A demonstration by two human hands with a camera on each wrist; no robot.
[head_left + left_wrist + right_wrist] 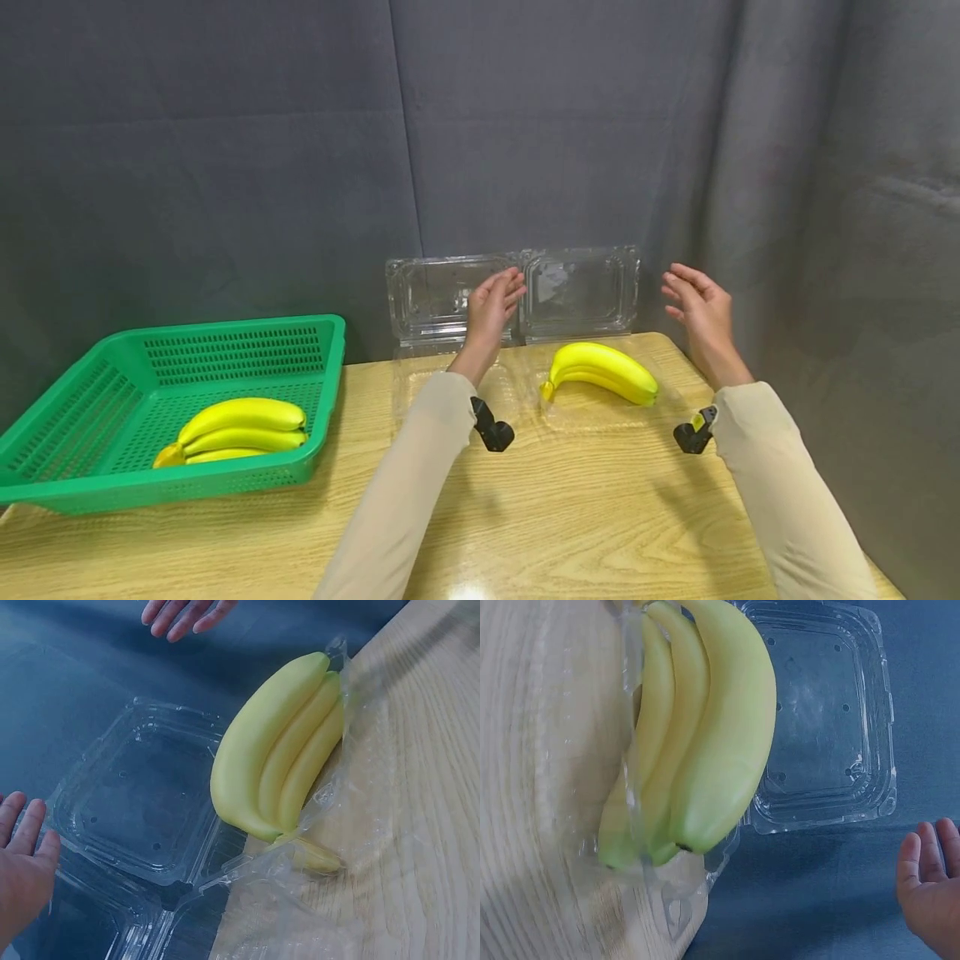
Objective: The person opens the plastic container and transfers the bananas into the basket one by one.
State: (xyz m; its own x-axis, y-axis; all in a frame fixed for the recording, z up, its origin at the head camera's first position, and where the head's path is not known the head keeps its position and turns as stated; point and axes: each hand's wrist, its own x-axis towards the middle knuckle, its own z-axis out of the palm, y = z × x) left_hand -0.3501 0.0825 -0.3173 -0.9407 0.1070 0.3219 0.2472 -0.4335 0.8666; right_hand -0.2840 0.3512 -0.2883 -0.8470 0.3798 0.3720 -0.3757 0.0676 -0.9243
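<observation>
A bunch of yellow bananas (pixel 602 369) lies in the base of the right-hand clear plastic clamshell box (pixel 581 421), whose lid (pixel 579 292) stands raised at the back. My left hand (pixel 495 308) is held in the air left of the bananas, overlapping the left box's raised lid (pixel 431 296) in the head view. To the right of the box hovers my right hand (pixel 701 312), palm facing inward. Both hands hold nothing, their fingers fairly straight. In the right wrist view the bananas (pixel 712 727) fill the box base, with the right hand (pixel 934 892) off to the side.
On the left stands a green perforated basket (pixel 330 400) with another bunch of bananas (pixel 240 429) in it. The left clamshell's base (pixel 420 375) sits beside the filled one on the wooden table (pixel 570 517). A grey curtain (pixel 300 167) hangs behind and to the right.
</observation>
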